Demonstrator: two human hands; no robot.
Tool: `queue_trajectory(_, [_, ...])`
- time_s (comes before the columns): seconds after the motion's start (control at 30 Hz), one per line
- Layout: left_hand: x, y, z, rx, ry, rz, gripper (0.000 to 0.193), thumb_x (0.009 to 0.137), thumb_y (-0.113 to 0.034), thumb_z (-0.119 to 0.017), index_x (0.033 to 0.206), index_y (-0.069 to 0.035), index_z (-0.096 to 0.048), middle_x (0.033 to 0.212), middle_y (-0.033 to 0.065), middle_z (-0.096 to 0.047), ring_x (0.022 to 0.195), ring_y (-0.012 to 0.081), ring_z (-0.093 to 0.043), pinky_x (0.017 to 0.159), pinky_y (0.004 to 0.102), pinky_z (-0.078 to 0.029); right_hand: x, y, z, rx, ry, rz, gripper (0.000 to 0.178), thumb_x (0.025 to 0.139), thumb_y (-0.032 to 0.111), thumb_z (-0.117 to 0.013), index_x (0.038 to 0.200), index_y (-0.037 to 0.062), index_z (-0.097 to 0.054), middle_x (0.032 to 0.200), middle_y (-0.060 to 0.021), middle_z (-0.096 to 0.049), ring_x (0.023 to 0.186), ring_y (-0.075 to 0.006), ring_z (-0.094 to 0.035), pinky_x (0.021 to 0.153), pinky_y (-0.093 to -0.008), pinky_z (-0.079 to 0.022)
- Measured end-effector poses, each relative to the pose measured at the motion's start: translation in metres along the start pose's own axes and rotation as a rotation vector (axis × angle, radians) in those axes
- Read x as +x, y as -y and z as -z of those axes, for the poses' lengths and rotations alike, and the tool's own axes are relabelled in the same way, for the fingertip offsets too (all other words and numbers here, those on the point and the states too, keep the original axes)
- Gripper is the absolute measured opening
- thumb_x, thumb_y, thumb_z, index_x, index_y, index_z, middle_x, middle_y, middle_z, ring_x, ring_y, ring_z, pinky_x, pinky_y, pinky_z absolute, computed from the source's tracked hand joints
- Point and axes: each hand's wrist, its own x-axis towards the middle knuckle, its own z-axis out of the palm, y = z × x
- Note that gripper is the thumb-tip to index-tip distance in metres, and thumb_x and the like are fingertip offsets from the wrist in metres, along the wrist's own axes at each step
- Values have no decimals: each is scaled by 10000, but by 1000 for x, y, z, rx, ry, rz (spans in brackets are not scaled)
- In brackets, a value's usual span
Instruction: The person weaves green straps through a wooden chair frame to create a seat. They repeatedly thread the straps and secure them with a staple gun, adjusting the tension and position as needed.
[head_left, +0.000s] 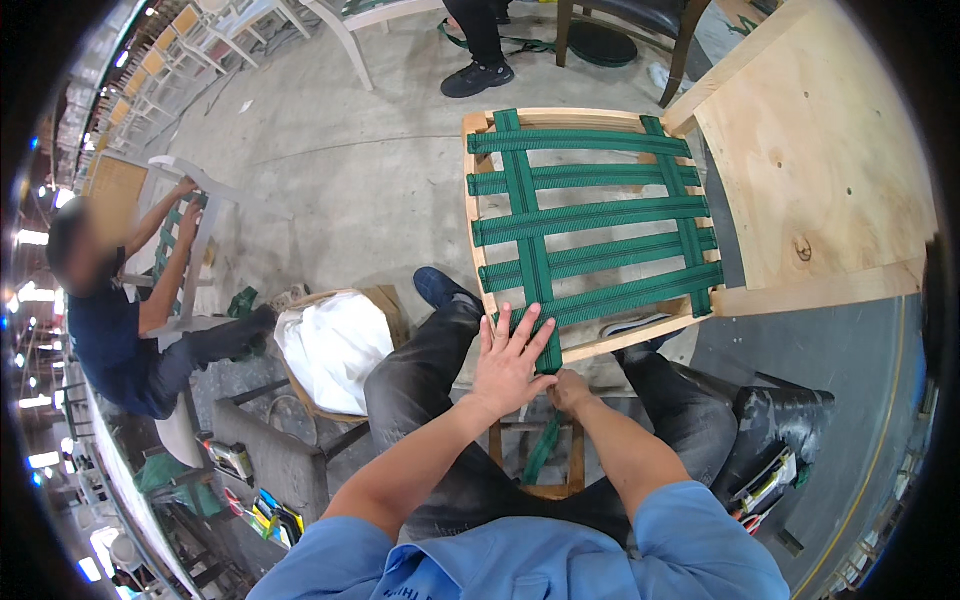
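A wooden chair frame [590, 350] lies before me, its seat opening crossed by several green webbing straps [600, 214]. Two more straps run the other way, woven through them; the left one [528, 230] comes down to the rail nearest me. My left hand [508, 368] lies flat with fingers spread over that strap and the frame's near left corner. Just right of it, my right hand [571, 392] is closed at the strap's end, below the rail. A loose green strap tail [543, 450] hangs beneath my right hand, between my legs.
A plywood chair back [815, 150] rises at the right. Left of my knee stands a box lined with a white bag [335, 350]. Tools lie in holders at both sides, with scissors [755, 520] at the right. A co-worker [120, 300] handles another chair at far left.
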Motion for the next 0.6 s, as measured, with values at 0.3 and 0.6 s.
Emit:
queue_trajectory(0.3, [3,-6,-8,129,-41,-5,872,830,-531,-764,1580,-321,-371,1685,138,-200,1520,506,-156,1162,720,-210,32,-6,12,-18,-749,514,441,914,248,-652,1346,170,-603,1346,-168,-626,1192,-374,-628,968,-482,-523])
queue_trajectory(0.6, [0,-8,-11,190,-33,3,900,829,-546,-760,1595,-341,-335,1700,117,-153,1529,510,-114,1173,724,-179,-43,-13,0,682,-361,-193,366,947,300,-680,1208,43,-674,1222,-198,-677,1105,-328,-669,917,-448,-532])
